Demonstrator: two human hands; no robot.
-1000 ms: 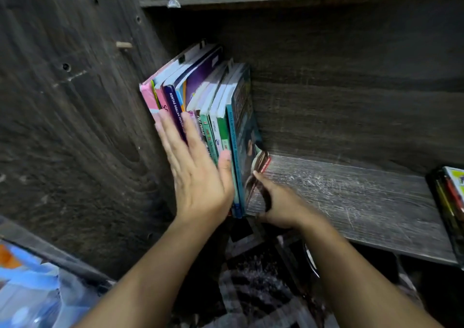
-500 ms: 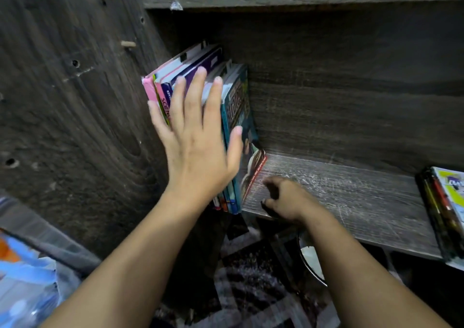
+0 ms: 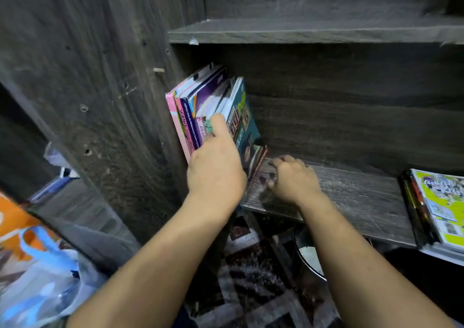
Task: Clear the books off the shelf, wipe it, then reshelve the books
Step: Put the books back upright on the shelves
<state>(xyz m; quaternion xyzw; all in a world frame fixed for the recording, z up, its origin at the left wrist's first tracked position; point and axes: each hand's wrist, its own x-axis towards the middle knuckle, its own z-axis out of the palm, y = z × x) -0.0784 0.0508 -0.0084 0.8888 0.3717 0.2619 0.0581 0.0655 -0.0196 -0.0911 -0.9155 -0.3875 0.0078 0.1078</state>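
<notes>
Presses left hand (image 3: 216, 174) on colourful paperback books (image 3: 188, 124); rests curled right hand (image 3: 294, 180) on grey wooden shelf (image 3: 351, 197); both grips unclear.

Upright books (image 3: 200, 116) stand at the shelf (image 3: 351, 202) left end, against the side panel (image 3: 113, 101); 1 flat stack (image 3: 437, 207) lies far right. Before the spines is the left hand (image 3: 216, 174) (right hand (image 3: 293, 179) just beside, on the board).

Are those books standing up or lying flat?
Standing on end, leaning: the books rest against the left wall, and the left hand touches their spines.
</notes>
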